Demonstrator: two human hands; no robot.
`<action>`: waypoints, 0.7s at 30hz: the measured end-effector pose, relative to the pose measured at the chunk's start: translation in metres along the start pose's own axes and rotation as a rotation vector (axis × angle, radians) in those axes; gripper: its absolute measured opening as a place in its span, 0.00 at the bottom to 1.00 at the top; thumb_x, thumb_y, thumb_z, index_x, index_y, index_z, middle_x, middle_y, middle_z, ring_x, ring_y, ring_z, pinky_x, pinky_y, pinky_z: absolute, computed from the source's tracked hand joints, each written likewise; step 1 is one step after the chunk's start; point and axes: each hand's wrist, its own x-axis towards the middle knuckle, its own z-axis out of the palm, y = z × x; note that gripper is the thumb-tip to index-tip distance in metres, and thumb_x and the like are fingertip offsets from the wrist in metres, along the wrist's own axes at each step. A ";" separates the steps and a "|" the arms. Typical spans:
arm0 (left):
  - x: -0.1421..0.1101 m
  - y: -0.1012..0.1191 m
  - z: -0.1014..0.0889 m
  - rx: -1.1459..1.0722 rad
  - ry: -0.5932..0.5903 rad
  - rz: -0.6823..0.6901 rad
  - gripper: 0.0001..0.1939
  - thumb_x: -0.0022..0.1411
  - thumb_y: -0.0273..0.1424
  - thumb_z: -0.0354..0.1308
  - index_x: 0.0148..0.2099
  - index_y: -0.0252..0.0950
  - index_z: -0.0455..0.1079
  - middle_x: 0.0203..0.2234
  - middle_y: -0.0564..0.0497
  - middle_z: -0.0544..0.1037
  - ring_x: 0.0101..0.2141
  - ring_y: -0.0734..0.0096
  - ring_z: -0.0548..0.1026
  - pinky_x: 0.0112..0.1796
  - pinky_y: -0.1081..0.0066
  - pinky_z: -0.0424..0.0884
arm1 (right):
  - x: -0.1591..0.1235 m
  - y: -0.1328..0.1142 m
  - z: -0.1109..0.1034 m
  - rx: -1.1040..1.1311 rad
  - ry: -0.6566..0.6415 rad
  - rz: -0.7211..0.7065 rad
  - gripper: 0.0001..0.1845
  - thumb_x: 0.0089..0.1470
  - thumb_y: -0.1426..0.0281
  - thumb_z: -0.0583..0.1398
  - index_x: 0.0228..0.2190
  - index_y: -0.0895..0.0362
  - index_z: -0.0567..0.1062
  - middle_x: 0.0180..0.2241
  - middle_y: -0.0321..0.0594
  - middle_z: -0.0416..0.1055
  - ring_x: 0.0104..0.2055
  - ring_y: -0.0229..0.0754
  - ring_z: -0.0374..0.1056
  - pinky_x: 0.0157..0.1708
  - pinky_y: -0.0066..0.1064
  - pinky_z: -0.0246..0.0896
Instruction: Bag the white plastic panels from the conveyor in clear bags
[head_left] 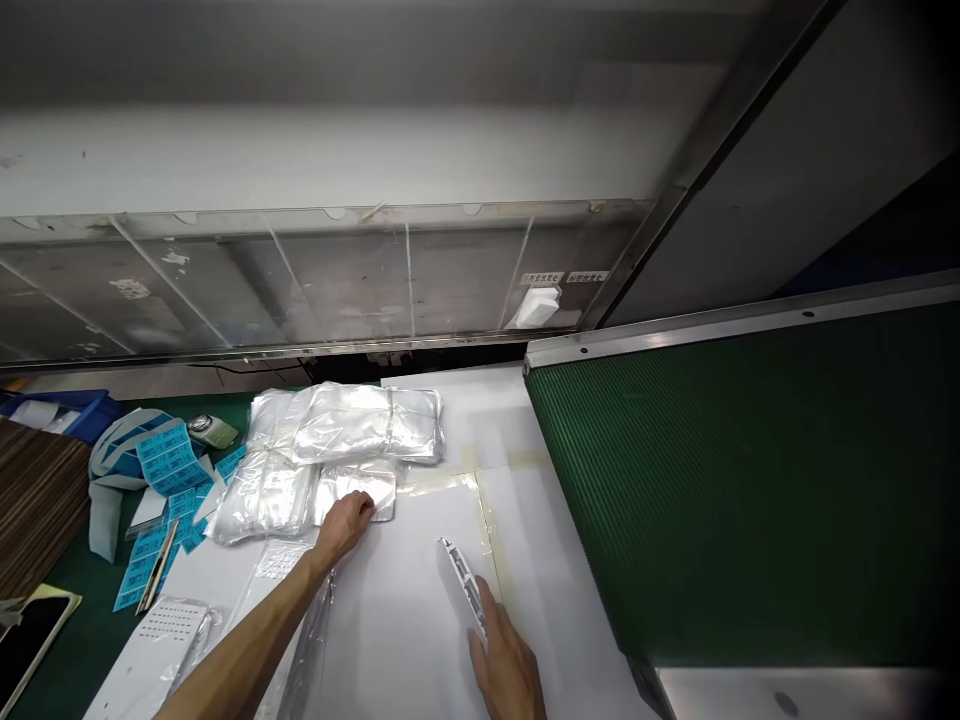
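Note:
My left hand [347, 520] reaches to a small stack of clear plastic bags [376, 488], its fingers pinched at the stack's near side. Exactly how many layers are between the fingertips is hidden. In my right hand [510, 668] is a slim white plastic part [463, 577] with grey recesses along its side, gripped between thumb and fingers and tilted up to the left. White paper sheets [405, 620] joined with tape lie beneath both hands. Larger bundles of clear bags [367, 425] rest just beyond my left hand.
A green ribbed conveyor belt [735, 480] with a metal edge runs along the right. Blue label sheets [169, 460], tweezers [159, 565], a cardboard stack [37, 510] and a blue bin [94, 412] stand at left. A clear panel [337, 280] spans the back.

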 end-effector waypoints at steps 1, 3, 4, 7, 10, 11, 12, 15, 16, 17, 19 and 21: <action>0.000 -0.001 -0.003 -0.034 -0.005 0.001 0.14 0.64 0.39 0.50 0.39 0.33 0.68 0.33 0.51 0.74 0.32 0.70 0.72 0.36 0.64 0.70 | 0.001 -0.001 -0.003 0.003 -0.013 0.003 0.32 0.57 0.70 0.46 0.61 0.47 0.43 0.39 0.43 0.70 0.33 0.45 0.70 0.28 0.32 0.68; 0.000 -0.003 -0.010 -0.101 -0.010 0.004 0.15 0.64 0.39 0.48 0.40 0.33 0.69 0.35 0.50 0.74 0.35 0.69 0.73 0.38 0.63 0.69 | 0.002 -0.002 -0.008 0.008 -0.039 0.016 0.32 0.57 0.70 0.46 0.61 0.48 0.44 0.42 0.43 0.70 0.35 0.45 0.70 0.30 0.32 0.68; 0.000 -0.003 -0.013 -0.129 -0.011 0.004 0.15 0.65 0.40 0.48 0.41 0.33 0.69 0.37 0.49 0.74 0.37 0.68 0.73 0.39 0.62 0.69 | 0.002 -0.003 -0.011 0.009 -0.052 0.027 0.32 0.57 0.70 0.46 0.61 0.49 0.44 0.43 0.44 0.70 0.36 0.45 0.70 0.31 0.33 0.69; 0.003 -0.005 -0.018 -0.189 -0.018 -0.009 0.15 0.64 0.39 0.49 0.42 0.33 0.68 0.37 0.49 0.74 0.38 0.67 0.73 0.40 0.62 0.68 | 0.003 -0.004 -0.015 0.007 -0.087 0.057 0.31 0.58 0.70 0.46 0.61 0.51 0.45 0.45 0.45 0.69 0.37 0.46 0.70 0.33 0.34 0.68; 0.009 -0.006 -0.017 -0.220 -0.016 -0.035 0.13 0.63 0.38 0.51 0.39 0.33 0.68 0.33 0.50 0.74 0.35 0.68 0.72 0.38 0.63 0.69 | 0.004 -0.003 -0.015 0.005 -0.098 0.065 0.31 0.57 0.70 0.46 0.61 0.51 0.46 0.46 0.45 0.69 0.39 0.46 0.70 0.35 0.34 0.68; 0.011 -0.006 -0.017 -0.229 -0.013 -0.044 0.12 0.62 0.38 0.52 0.39 0.33 0.67 0.33 0.51 0.73 0.34 0.69 0.72 0.38 0.63 0.69 | 0.005 -0.003 -0.015 0.005 -0.096 0.064 0.31 0.57 0.70 0.46 0.61 0.51 0.46 0.46 0.45 0.69 0.40 0.46 0.70 0.35 0.34 0.68; 0.013 -0.006 -0.016 -0.239 -0.011 -0.052 0.12 0.62 0.38 0.53 0.39 0.33 0.67 0.32 0.51 0.73 0.34 0.69 0.72 0.37 0.63 0.69 | 0.005 -0.002 -0.014 0.006 -0.094 0.062 0.31 0.57 0.70 0.46 0.61 0.51 0.46 0.47 0.44 0.69 0.40 0.47 0.69 0.35 0.33 0.67; 0.017 -0.008 -0.019 -0.275 -0.018 -0.067 0.13 0.62 0.39 0.53 0.40 0.33 0.67 0.31 0.51 0.73 0.33 0.69 0.71 0.37 0.63 0.68 | 0.006 0.000 -0.015 0.010 -0.099 0.080 0.31 0.56 0.70 0.47 0.61 0.51 0.47 0.48 0.45 0.68 0.41 0.48 0.69 0.36 0.34 0.67; 0.018 -0.008 -0.021 -0.292 -0.027 -0.067 0.14 0.62 0.39 0.52 0.40 0.33 0.68 0.31 0.51 0.73 0.33 0.69 0.72 0.37 0.63 0.68 | 0.006 0.000 -0.016 0.019 -0.103 0.093 0.31 0.56 0.70 0.47 0.61 0.51 0.48 0.49 0.45 0.68 0.41 0.48 0.69 0.36 0.35 0.67; 0.019 -0.008 -0.024 -0.310 -0.037 -0.065 0.14 0.62 0.40 0.52 0.40 0.33 0.68 0.32 0.51 0.73 0.33 0.69 0.72 0.37 0.63 0.68 | 0.006 0.001 -0.017 0.040 -0.108 0.111 0.32 0.55 0.70 0.48 0.61 0.51 0.49 0.50 0.45 0.67 0.42 0.49 0.69 0.37 0.36 0.66; 0.020 -0.007 -0.031 -0.346 -0.056 -0.059 0.16 0.62 0.41 0.51 0.39 0.33 0.69 0.32 0.50 0.74 0.33 0.68 0.72 0.38 0.63 0.67 | 0.007 0.000 -0.021 0.129 -0.116 0.152 0.33 0.54 0.70 0.50 0.61 0.51 0.49 0.53 0.44 0.65 0.46 0.50 0.68 0.42 0.38 0.65; 0.021 -0.004 -0.038 -0.379 -0.073 -0.053 0.18 0.61 0.43 0.50 0.38 0.34 0.71 0.32 0.49 0.75 0.34 0.66 0.72 0.38 0.63 0.67 | 0.008 -0.003 -0.027 0.291 -0.121 0.227 0.34 0.54 0.69 0.52 0.61 0.50 0.48 0.55 0.43 0.64 0.50 0.50 0.66 0.47 0.39 0.62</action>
